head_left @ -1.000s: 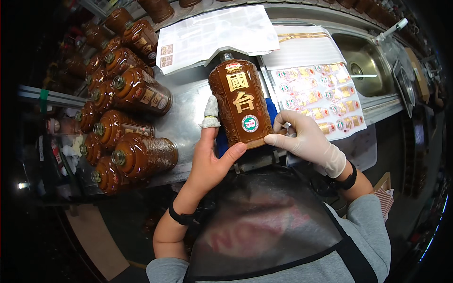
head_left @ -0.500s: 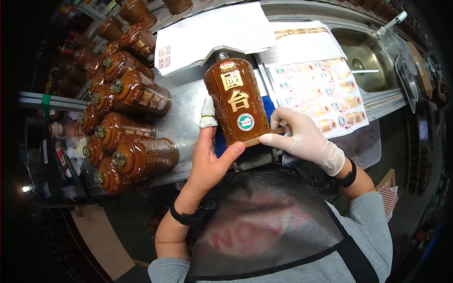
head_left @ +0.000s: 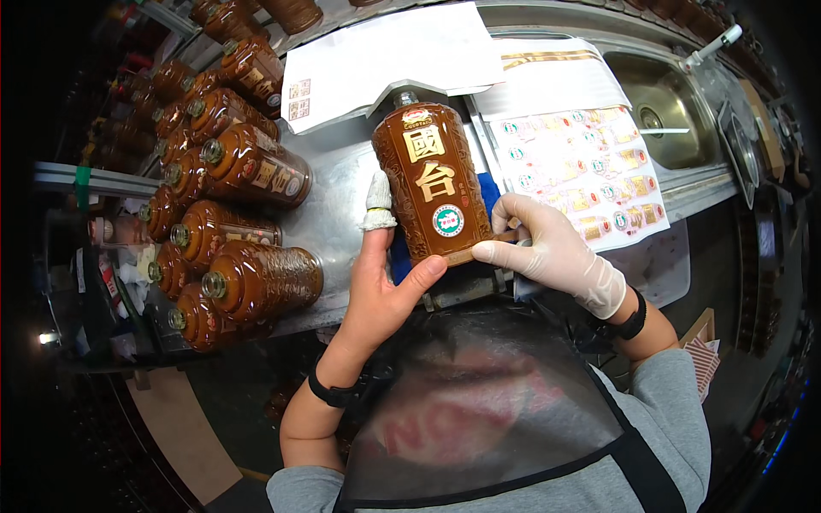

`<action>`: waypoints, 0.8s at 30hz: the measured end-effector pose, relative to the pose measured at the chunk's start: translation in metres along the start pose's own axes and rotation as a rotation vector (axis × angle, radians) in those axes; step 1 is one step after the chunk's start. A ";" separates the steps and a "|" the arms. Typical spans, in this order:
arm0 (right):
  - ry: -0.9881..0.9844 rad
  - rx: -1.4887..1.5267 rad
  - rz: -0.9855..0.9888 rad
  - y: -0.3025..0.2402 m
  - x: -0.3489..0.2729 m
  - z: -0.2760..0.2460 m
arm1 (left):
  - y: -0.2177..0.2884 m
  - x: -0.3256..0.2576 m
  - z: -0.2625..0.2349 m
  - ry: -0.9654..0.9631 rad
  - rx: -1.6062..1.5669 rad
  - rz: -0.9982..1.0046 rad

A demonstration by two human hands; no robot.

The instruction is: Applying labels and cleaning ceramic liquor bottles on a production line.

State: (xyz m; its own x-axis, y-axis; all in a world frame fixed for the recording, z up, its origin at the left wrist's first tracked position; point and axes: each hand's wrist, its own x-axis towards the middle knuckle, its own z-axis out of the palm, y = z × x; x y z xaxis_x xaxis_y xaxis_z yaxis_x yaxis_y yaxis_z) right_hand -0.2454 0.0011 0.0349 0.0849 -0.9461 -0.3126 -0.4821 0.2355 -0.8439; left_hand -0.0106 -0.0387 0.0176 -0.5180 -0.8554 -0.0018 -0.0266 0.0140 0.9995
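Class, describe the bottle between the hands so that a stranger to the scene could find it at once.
Find the metal worktop, just beyond the dark apron. There a brown bottle is between the left hand and the gloved right hand. Unlike the clustered bottles to its left, it is set apart, its gold characters and round green-and-white label facing the camera.

I had the bottle face up, neck away from me: glossy brown, gold characters above a round green-and-white label, a brown strip along its base.

The brown bottle bears gold characters.
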 end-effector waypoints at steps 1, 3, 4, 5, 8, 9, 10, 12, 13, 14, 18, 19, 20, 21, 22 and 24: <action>0.000 0.007 -0.002 0.000 0.000 0.000 | -0.001 0.000 0.000 0.001 -0.001 -0.001; -0.001 0.013 -0.003 0.000 0.000 0.000 | -0.001 0.000 0.001 0.014 -0.001 0.034; -0.003 0.022 0.001 0.000 0.000 0.000 | -0.002 0.000 0.001 0.014 -0.002 0.033; -0.004 0.031 0.005 0.000 0.000 0.000 | -0.002 0.000 0.001 0.022 0.007 0.028; -0.013 0.017 -0.006 0.001 0.001 0.001 | -0.001 0.000 0.002 0.027 0.013 0.025; -0.008 0.027 -0.002 0.001 0.001 0.000 | -0.001 0.000 0.002 0.029 0.006 0.027; -0.012 0.039 -0.004 0.001 0.001 0.000 | -0.001 0.000 0.002 0.026 0.010 0.029; -0.018 0.048 -0.007 0.001 0.002 0.000 | 0.000 -0.001 0.002 0.032 -0.014 0.035; -0.021 0.054 -0.008 0.001 0.002 0.000 | 0.000 0.000 0.002 0.038 -0.016 0.030; -0.024 0.059 -0.009 0.001 0.002 0.000 | -0.001 0.000 0.002 0.030 -0.006 0.033; -0.023 0.048 0.001 0.001 0.002 0.001 | -0.001 0.001 0.000 0.000 0.017 0.035; -0.006 0.035 -0.019 0.001 0.002 0.002 | 0.000 0.001 0.000 0.000 0.016 0.035; 0.010 0.021 -0.040 0.001 0.002 0.002 | 0.000 0.001 0.000 0.003 0.009 0.042; 0.010 0.021 -0.040 0.001 0.002 0.002 | 0.000 0.001 0.000 0.007 0.001 0.050; -0.004 0.042 -0.019 0.001 0.002 0.002 | 0.000 0.000 0.000 0.008 0.001 0.050; -0.018 0.064 0.003 0.001 0.003 0.002 | 0.000 0.000 0.001 -0.001 -0.014 0.027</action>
State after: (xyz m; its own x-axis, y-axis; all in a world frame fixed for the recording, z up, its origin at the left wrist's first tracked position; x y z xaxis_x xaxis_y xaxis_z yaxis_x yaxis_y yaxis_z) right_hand -0.2440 -0.0009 0.0323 0.0997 -0.9413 -0.3225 -0.4256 0.2526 -0.8689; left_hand -0.0112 -0.0386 0.0177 -0.5190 -0.8544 0.0248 -0.0008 0.0296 0.9996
